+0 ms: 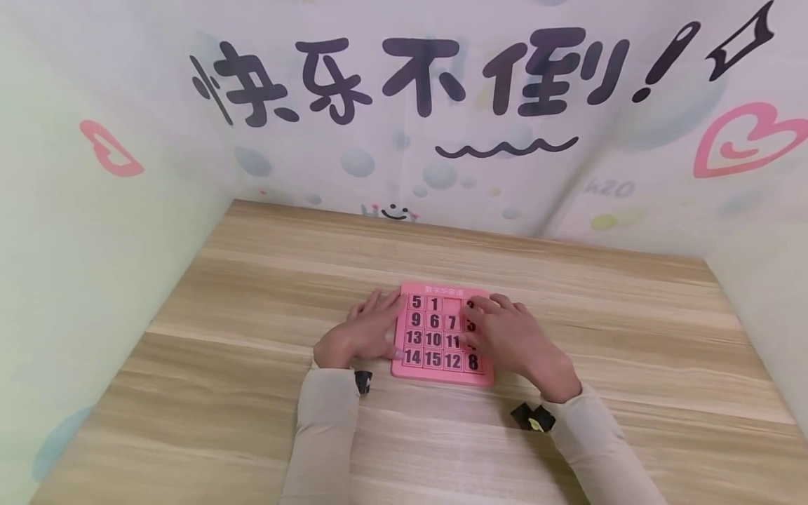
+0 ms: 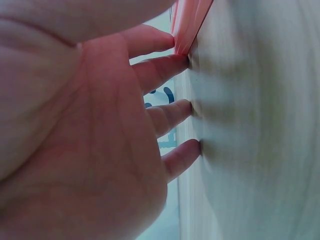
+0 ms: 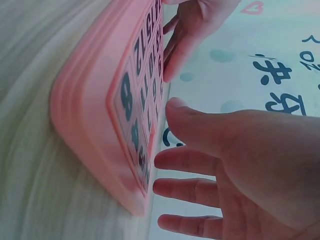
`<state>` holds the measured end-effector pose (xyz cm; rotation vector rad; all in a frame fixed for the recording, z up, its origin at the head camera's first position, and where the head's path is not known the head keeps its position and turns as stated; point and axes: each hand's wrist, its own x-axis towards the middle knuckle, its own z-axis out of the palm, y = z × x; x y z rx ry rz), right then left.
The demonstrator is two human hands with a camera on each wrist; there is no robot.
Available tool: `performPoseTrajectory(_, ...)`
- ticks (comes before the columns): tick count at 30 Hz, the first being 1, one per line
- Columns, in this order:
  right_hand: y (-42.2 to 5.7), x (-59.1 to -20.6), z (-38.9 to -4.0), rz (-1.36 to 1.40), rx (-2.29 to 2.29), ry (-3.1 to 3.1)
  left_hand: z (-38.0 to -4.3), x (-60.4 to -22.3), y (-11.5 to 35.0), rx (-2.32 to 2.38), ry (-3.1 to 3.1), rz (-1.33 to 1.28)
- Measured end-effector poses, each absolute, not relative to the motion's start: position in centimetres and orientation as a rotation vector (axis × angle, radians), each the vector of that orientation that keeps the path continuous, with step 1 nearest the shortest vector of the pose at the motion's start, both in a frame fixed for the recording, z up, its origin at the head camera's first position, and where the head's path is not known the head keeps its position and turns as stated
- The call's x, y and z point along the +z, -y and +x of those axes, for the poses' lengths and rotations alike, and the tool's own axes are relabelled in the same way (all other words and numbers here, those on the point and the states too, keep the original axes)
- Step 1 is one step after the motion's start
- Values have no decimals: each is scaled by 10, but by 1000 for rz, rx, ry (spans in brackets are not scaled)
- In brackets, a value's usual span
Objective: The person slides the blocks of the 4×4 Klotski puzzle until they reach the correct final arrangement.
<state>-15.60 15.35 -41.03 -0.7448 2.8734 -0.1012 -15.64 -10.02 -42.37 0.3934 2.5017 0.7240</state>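
A pink sliding number puzzle (image 1: pixel 443 380) lies flat on the table. Its top row reads 5, 1, a gap, then a tile partly behind fingers. My left hand (image 1: pixel 369 330) steadies the board's left edge, its thumb by the 14 tile and index finger near the upper corner. In the left wrist view, its outstretched fingers (image 2: pixel 165 117) reach the tabletop and the board's side. Over the right-hand column is my right hand (image 1: pixel 514 333), fingers spread and partly hiding tiles. The right wrist view shows its thumb and fingers extended above the tiles, gripping nothing.
The wooden table (image 1: pixel 252 294) runs back to a white printed wall cloth (image 1: pixel 404 175) with large dark characters. Another pale wall (image 1: pixel 95 245) bounds the left side. Dark wrist straps (image 1: pixel 535 418) sit at the sleeve cuffs.
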Motion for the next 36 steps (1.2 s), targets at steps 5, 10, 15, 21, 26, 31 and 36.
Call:
performPoseTrajectory(5, -158, -410, -156, -764, -70, -2886, -156, -422, 100, 718, -2498, 390)
performPoseTrajectory(10, -158, -409, -155, -740, -75, -2864, -156, -420, 100, 721, -2491, 390)
performPoseTrajectory(15, -157, -409, -155, -719, -87, -2857, -156, -420, 100, 724, -2492, 393)
performPoseTrajectory(21, -156, -410, -154, -705, -95, -2844, -156, -421, 100, 721, -2493, 399)
performPoseTrajectory(26, -155, -411, -154, -712, -128, -2835, -156, -421, 100, 718, -2494, 399)
performPoseTrajectory(31, -153, -412, -154, -724, -136, -2841, -156, -422, 99, 712, -2495, 396)
performPoseTrajectory(36, -151, -412, -154, -745, -118, -2844, -156, -421, 99, 718, -2495, 395)
